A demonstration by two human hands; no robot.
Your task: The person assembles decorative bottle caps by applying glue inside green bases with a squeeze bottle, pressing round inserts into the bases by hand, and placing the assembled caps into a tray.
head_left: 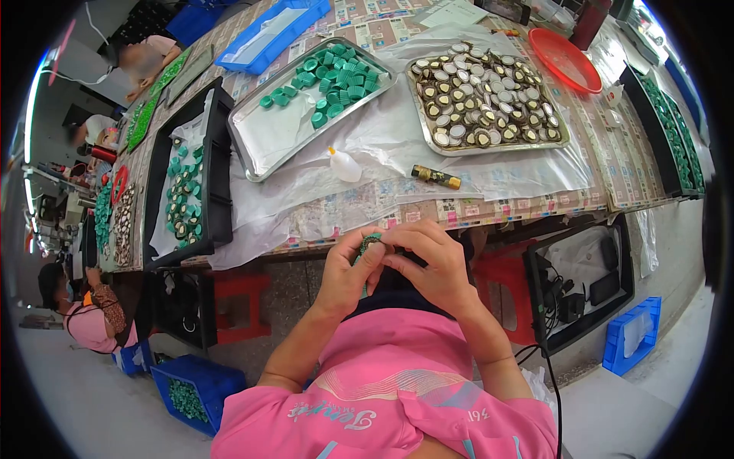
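In the head view, a long work table (489,208) runs across the upper part, covered with printed paper sheets and clear plastic film. On it stand a metal tray (264,134) with green caps (336,73) gathered at its far end, a second metal tray (566,138) full of gold and white round inserts (482,92), a black tray (218,222) with assembled green pieces at the left, a red dish (564,57) and a blue tray (271,30) further away. A small white squeeze bottle (344,164) and a dark tube with gold ends (436,177) lie between the trays and the near edge. Under the table are red stools and blue bins on a grey floor. Another person in pink sits at the far left.

Just below the table edge, the left hand (348,271) and the right hand (428,264) meet, fingers closed narrowly together around one small green cap (371,241). The cap is round and mostly hidden, so I cannot tell its facing direction.
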